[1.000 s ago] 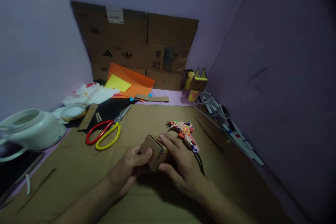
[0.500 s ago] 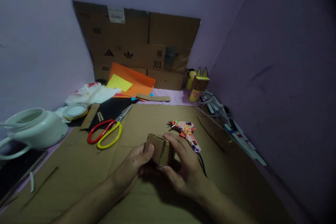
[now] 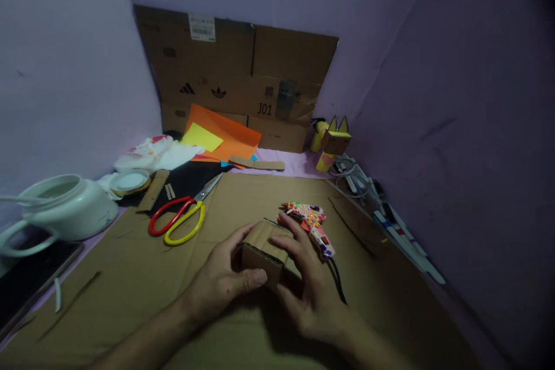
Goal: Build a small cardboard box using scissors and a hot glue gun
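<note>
Between my two hands is a small cardboard box, its top face and a rough-edged near face showing. My left hand grips its left side, the thumb lying across the near face. My right hand wraps the right side, with fingers over the top and the thumb low at the front. The box's underside is hidden. Just beyond my right hand lies a glue gun with a colourful patterned cover and a black cord. Scissors with one red and one yellow handle lie to the left.
A cardboard sheet covers the work surface. At left stand a white pot and a dark phone-like slab. Orange paper lies at the back, beside a cardboard animal figure. Pens and a coiled wire line the right.
The box has been turned in my hands, so its top face now shows more. My left thumb has shifted across its near face. The whole view has moved slightly.
</note>
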Available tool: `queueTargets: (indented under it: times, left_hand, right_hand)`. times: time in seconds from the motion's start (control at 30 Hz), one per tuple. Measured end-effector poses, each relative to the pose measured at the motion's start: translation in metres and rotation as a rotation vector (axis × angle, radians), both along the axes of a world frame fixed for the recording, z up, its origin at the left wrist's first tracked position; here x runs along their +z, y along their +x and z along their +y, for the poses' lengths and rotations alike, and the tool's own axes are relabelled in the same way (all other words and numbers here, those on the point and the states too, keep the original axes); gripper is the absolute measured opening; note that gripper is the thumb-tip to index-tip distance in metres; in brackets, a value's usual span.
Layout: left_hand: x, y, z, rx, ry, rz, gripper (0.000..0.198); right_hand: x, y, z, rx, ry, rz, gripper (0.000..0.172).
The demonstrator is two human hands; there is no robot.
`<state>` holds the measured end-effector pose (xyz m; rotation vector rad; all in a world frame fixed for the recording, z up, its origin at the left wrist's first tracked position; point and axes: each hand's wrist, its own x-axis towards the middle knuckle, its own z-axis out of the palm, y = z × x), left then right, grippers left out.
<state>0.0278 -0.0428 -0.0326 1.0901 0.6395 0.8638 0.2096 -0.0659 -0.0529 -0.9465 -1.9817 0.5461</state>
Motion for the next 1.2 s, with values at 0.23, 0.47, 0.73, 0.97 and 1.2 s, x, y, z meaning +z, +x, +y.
queueTargets:
  times: [0.23,0.47,0.73,0.97,1.2]
  left_hand:
    - [-0.004,0.004,0.0,0.033,-0.011,0.032,0.066]
    - [-0.003,0.002,0.0,0.076,0.049,0.122,0.07]
    - [0.007,-0.003,-0.002,-0.011,0.201,0.217,0.06]
    - [0.012,-0.003,0.0,-0.065,0.125,0.154,0.06]
    - [0.005,-0.004,0.001,-0.037,0.091,0.13,0.062]
  right_hand:
    - [-0.002,0.0,0.001,0.0,-0.245,0.205,0.06]
    - [0.007,-0.003,0.001,0.119,-0.572,0.565,0.051]
    - [0.012,-0.003,0.003,0.172,-0.651,0.613,0.051]
    - [0.005,0.005,0.007,0.122,-0.527,0.477,0.049]
    - [0.004,0.005,0.009,0.125,-0.556,0.492,0.047]
